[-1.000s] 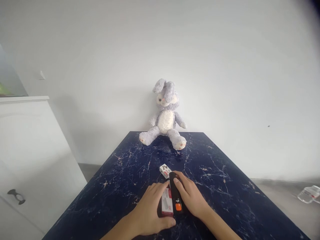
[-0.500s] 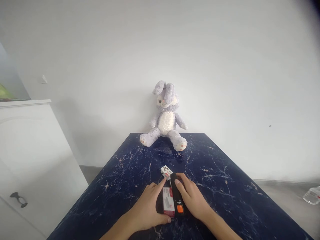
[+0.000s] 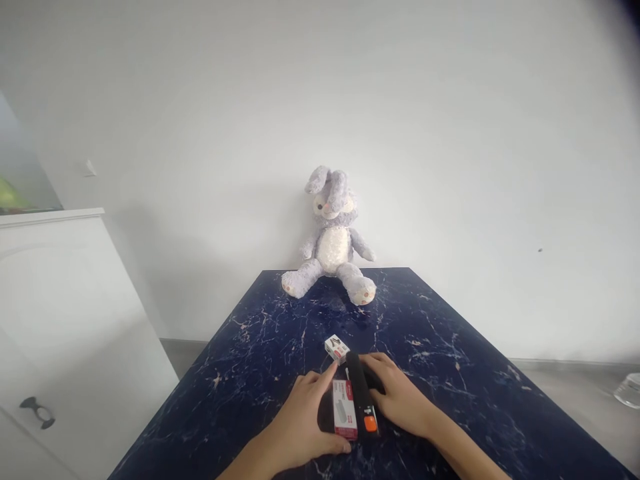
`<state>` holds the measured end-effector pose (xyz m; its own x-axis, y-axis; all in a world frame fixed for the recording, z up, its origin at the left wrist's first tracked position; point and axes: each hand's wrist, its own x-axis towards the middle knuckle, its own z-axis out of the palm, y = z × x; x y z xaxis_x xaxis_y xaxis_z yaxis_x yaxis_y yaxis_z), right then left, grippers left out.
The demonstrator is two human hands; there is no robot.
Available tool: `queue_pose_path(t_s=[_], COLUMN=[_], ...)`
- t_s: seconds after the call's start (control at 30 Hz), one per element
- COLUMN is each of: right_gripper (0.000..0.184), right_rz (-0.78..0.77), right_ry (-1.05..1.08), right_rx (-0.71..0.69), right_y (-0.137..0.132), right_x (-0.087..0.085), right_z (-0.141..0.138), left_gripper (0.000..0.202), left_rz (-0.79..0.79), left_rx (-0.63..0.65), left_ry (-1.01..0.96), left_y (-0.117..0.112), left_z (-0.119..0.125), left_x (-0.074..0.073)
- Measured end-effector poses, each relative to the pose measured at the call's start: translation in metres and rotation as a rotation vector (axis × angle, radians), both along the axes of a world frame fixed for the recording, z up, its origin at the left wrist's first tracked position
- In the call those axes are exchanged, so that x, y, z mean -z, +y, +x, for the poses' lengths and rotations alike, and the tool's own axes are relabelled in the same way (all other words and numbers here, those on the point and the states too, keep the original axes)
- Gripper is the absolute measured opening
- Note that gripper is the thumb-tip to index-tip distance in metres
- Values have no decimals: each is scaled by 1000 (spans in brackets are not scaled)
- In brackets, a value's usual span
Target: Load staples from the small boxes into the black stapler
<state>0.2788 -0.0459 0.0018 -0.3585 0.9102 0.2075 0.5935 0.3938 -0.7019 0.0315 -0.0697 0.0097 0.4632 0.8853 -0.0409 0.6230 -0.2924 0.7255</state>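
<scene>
A black stapler [image 3: 361, 392] with an orange end lies on the dark blue marbled table [image 3: 260, 333]. My right hand [image 3: 400, 400] rests against its right side, fingers curled round it. A red and white staple box [image 3: 345, 419] lies just left of the stapler. My left hand [image 3: 300, 427] holds that box, thumb at its near end and forefinger stretched along its far corner. A smaller white box [image 3: 337, 348] sits just beyond my fingertips, untouched.
A grey plush rabbit [image 3: 331, 241] sits at the table's far edge against the white wall. A white cabinet [image 3: 60, 320] with a dark handle stands to the left. A clear plastic bottle [image 3: 631, 390] lies on the floor at far right.
My right hand has slid off the top of the stapler to its right side. The left hand keeps its hold on the box. The camera has tilted up a little.
</scene>
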Motion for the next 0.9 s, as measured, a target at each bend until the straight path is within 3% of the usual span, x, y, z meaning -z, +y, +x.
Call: queue_pose_path(t_s=[0.17, 0.33, 0.5, 0.9], right_gripper=[55, 66, 66, 61], right_rz=[53, 11, -17, 44], right_ry=[-33, -76, -73, -42], right_rx=[-44, -78, -141, -142], right_y=[-2, -1, -1, -4], right_x=[-7, -5, -11, -14], right_z=[0, 4, 5, 6], left_gripper=[124, 127, 124, 117], left_rz=[24, 14, 12, 41], left_rx=[-10, -26, -33, 7], left_ry=[6, 1, -2, -3], left_y=[2, 4, 2, -3], left_z=[1, 1, 2, 5], left_x=[5, 8, 5, -1])
